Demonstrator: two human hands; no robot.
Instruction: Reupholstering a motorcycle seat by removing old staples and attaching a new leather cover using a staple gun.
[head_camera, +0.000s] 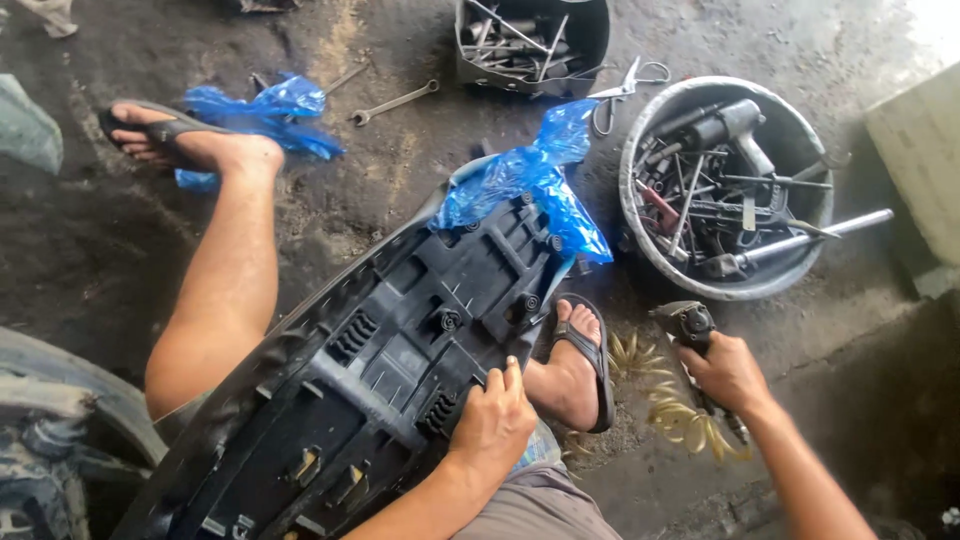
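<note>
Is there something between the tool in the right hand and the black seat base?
Yes. The person's own sandalled foot lies between the right hand with its air tool and the upturned black seat base. The left hand already rests on the base's edge.

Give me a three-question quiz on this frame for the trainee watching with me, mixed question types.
1. True or false: the left hand rests on the edge of the black plastic seat base.
2. What does the right hand grip?
A. a wrench
B. a pistol-shaped power tool
C. scissors
3. Fill in: blue plastic sheet is bunched at the seat base's ___ end.

Key
1. True.
2. B: the power tool, with a coiled yellow hose beside it. The wrench and scissors lie on the floor.
3. Far, near the round tool basin.
</note>
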